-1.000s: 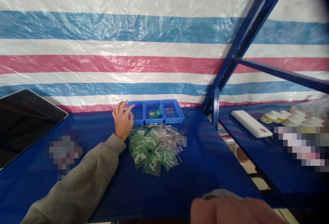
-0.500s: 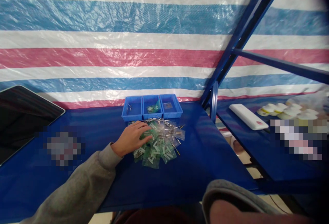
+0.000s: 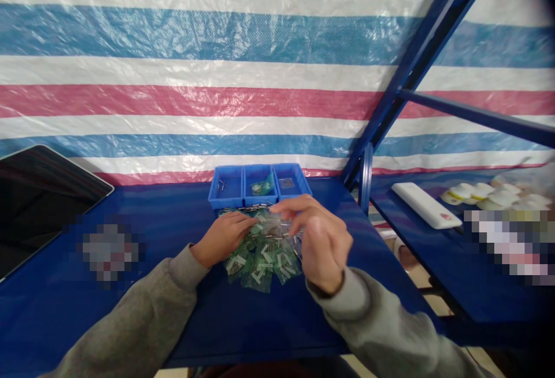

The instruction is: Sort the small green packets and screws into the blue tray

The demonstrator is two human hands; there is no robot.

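My left hand [image 3: 225, 236] lies with its fingers stretched over the left side of a pile of small clear and greenish plastic bags [image 3: 256, 274] with thin metal pieces and white slips inside. Above the pile's right side is my right hand [image 3: 323, 242], slightly blurred, its fingers bent and apart with nothing visible between them. It hides part of the bags and loose metal rods there. Behind the pile stand three joined blue bins [image 3: 225, 200]. A few metal pins [image 3: 222, 184] lie in the left one, a green bag [image 3: 262, 186] in the middle one and a clear bag [image 3: 286, 182] in the right one.
A dark flat screen [image 3: 47, 204] leans at the left, near a blurred-out item [image 3: 110, 251]. A blue metal frame post [image 3: 365, 181] rises on the right. Beyond a gap, a second blue table holds a white oblong box [image 3: 425, 204] and several white rolls [image 3: 472, 193].
My right hand has come up from the bottom right edge to over the pile's right side. My left hand stays on the bags, and the view has shifted slightly.
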